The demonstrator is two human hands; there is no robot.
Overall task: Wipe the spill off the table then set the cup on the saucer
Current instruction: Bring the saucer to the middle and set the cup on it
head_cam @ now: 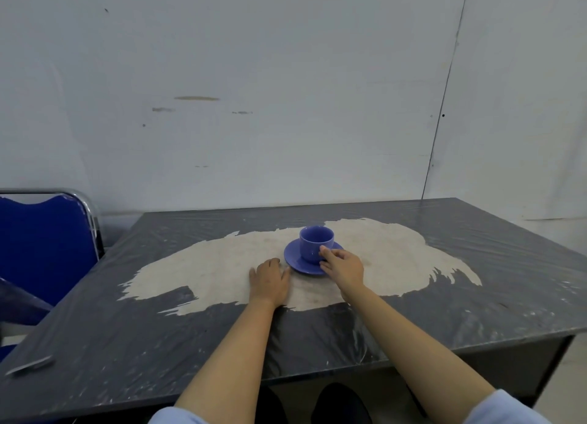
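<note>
A blue cup [314,241] stands upright on a blue saucer [293,260] near the middle of the dark grey table [476,296]. My right hand [344,264] reaches in from the right, its fingers on the cup's near right side where the handle is hidden. My left hand [270,280] lies flat, palm down, on the table just left of the saucer, holding nothing. A wide pale beige patch [197,274] spreads across the tabletop around and under the saucer. No cloth is in view.
A blue chair [44,242] with a chrome frame stands at the table's left side. A grey-white wall [286,90] rises right behind the table. The tabletop is covered with wrinkled clear plastic film.
</note>
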